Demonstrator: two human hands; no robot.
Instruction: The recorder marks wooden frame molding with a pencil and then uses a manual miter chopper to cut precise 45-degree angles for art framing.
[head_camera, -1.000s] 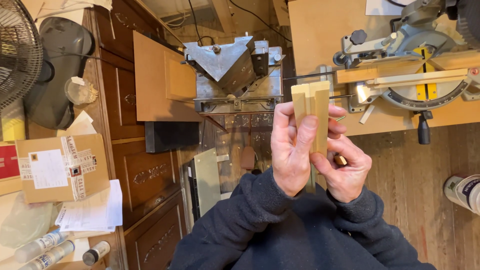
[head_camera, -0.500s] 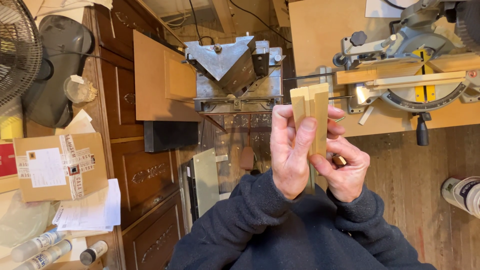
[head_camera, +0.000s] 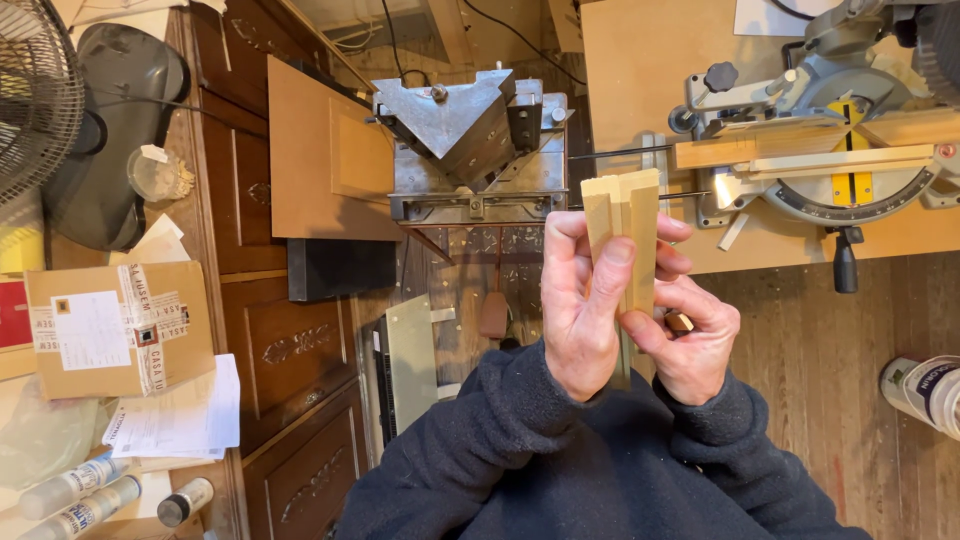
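Note:
Both hands hold a pair of pale wooden moulding pieces (head_camera: 628, 215) upright in front of me, pressed side by side with their cut ends up. My left hand (head_camera: 580, 300) wraps around them from the left, thumb laid along the front. My right hand (head_camera: 685, 335) pinches their lower part from the right. Dark fleece sleeves (head_camera: 560, 460) cover both arms. Just beyond the wood stands a grey metal V-shaped mitre machine (head_camera: 465, 145).
A mitre saw (head_camera: 840, 150) sits on a wooden bench at the upper right with wood strips on it. A dark carved cabinet (head_camera: 290, 350) stands at left, beside a cardboard box (head_camera: 115, 325), papers, tubes and a fan (head_camera: 35, 90). A can (head_camera: 925, 390) is on the plank floor at right.

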